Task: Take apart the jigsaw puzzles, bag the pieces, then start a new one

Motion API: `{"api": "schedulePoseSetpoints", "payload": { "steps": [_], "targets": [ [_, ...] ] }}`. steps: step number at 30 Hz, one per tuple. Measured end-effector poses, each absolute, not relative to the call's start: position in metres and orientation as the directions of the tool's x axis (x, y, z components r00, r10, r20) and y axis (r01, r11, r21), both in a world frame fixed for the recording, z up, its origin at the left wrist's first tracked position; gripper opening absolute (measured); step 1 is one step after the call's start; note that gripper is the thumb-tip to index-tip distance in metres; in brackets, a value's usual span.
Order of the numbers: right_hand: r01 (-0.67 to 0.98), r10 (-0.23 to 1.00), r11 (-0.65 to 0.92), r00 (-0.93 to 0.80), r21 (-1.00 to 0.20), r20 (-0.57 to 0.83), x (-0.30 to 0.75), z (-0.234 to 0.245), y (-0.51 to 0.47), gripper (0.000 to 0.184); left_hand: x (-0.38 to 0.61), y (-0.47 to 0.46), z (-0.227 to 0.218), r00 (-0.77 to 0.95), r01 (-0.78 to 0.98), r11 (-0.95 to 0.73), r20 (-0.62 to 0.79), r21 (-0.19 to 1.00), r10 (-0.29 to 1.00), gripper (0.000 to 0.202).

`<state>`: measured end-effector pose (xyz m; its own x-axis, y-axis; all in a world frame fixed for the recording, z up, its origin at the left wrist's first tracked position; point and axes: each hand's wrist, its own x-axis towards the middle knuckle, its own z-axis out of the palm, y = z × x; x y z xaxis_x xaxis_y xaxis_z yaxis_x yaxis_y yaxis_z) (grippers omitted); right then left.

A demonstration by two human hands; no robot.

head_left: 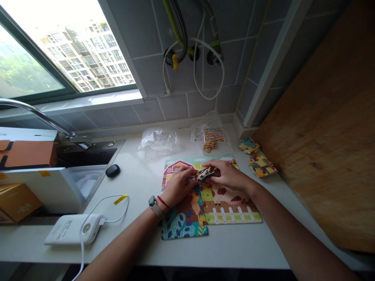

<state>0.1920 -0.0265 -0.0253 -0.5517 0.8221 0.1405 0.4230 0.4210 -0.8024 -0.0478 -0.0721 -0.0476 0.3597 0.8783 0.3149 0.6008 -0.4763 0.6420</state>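
My left hand (pixel 182 182) and right hand (pixel 225 171) pinch a stack of jigsaw pieces (pixel 204 174) between them, over the joined farm jigsaw (pixel 231 197) on the desk (pixel 140 238). I seem to be sorting the stack; freeing one piece would call for a looser pinch

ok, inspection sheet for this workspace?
Surface: white countertop.
Job's things: multicoloured farm-scene jigsaw; piled multicoloured loose pieces, right; clear plastic bag of pieces, behind.
Clutter: crumpled clear plastic wrap; black rounded object; white rectangular power bank; brown cardboard box.
Hands: left hand and right hand hold a stack of thin pieces over the jigsaw.
Cables: thin white cable plugged into the power bank; looped white cord against grey tiled wall.
Surroundings: dark-framed glass window, left; brown wooden panel, right.
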Motion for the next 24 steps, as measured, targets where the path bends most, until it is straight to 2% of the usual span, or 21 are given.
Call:
{"api": "schedulePoseSetpoints", "payload": {
  "steps": [4,7,13,17,22,24],
  "targets": [
    [0.529,0.863,0.413,-0.487,-0.742,0.133,0.1936,-0.0274,-0.0218,0.035,-0.0487,-0.07,-0.0515,0.334,0.62,-0.47,0.33,0.629,0.883,0.018],
    [0.525,0.874,0.381,-0.473,-0.761,0.112,0.1946,-0.0279,-0.0205,0.035,-0.0494,-0.0696,-0.0549,0.33,0.634,-0.462,0.323,0.62,0.887,0.022],
    [0.486,0.889,0.343,-0.444,-0.803,0.111,0.1959,-0.0279,-0.0197,0.032,-0.0496,-0.0708,-0.0556,0.335,0.622,-0.455,0.308,0.637,0.89,0.052],
    [0.477,0.879,0.353,-0.464,-0.805,0.111,0.1953,-0.0256,-0.0209,0.022,-0.0498,-0.0714,-0.0532,0.345,0.62,-0.456,0.3,0.638,0.889,0.043],
    [0.502,0.882,0.363,-0.456,-0.785,0.117,0.1911,-0.0245,-0.0238,0.029,-0.0501,-0.0718,-0.0523,0.346,0.603,-0.466,0.313,0.648,0.884,0.053],
    [0.487,0.877,0.367,-0.466,-0.793,0.12,0.1895,-0.0258,-0.0248,0.033,-0.0502,-0.0716,-0.0521,0.352,0.612,-0.475,0.32,0.633,0.88,0.051]
  ]
}}
